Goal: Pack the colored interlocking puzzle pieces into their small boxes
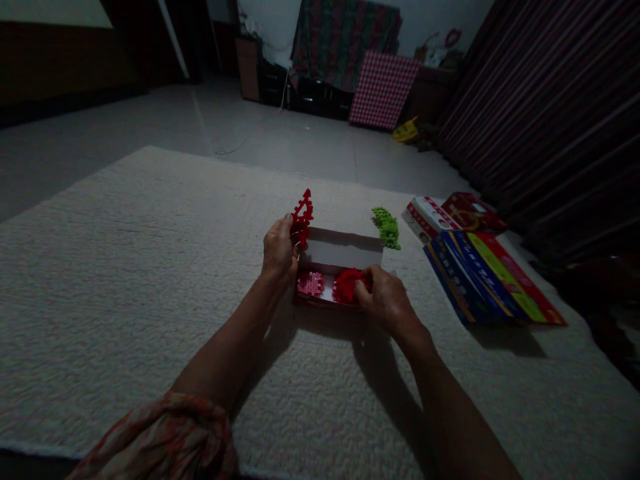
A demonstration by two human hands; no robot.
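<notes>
1. Head view: I see the left hand [279,252] pinching a red strip [303,217] of linked pieces, held upright over the open box [345,250], at its left corner.
2. Inside the box, the right hand [383,300] curls into the red pile [347,285]. I cannot tell whether it grips a piece. Pink pieces [311,283] lie just beside the pile.
3. The box sits on the rug [125,267] with a green pile [387,227] near its far right corner, and flat colourful packs [490,273] lie further right.

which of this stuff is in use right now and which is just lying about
In use: left hand holding the red joined piece; right hand on the red pile; pink pieces; open box.
Lying about: green pieces on the rug; printed boxes; checked panel.
</notes>
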